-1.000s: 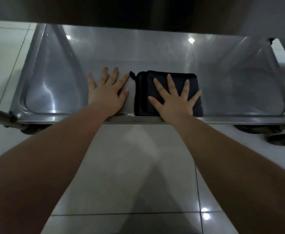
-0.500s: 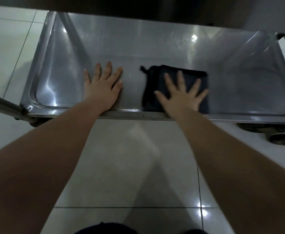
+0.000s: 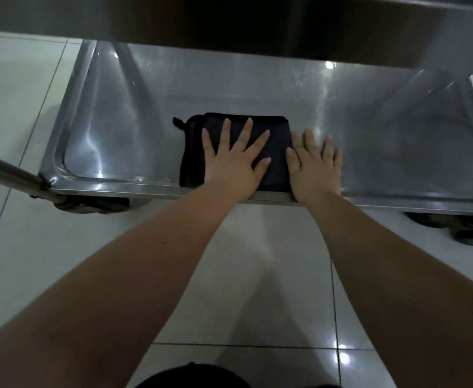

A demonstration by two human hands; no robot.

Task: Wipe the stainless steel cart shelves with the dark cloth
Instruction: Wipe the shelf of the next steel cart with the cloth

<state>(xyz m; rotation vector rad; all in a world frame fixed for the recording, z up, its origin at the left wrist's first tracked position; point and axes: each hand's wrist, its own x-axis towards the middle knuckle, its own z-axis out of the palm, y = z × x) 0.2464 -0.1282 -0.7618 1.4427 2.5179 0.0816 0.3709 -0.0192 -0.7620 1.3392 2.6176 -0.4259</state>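
Observation:
A folded dark cloth (image 3: 277,135) lies on the lower stainless steel cart shelf (image 3: 397,135), near its front rim and around the middle. My left hand (image 3: 234,161) presses flat on the cloth with fingers spread. My right hand (image 3: 313,166) lies flat on the bare steel just right of the cloth, its thumb touching the cloth's edge. A small loop sticks out at the cloth's far left corner.
The cart's upper shelf (image 3: 229,23) overhangs the back of the lower one. A steel tube (image 3: 6,172) runs off at the left front corner. Caster wheels (image 3: 89,204) sit under the front rim at both ends. White floor tiles (image 3: 257,275) lie below.
The right hand left the cloth and now rests on the steel to its right. The left hand moved from the bare shelf onto the cloth.

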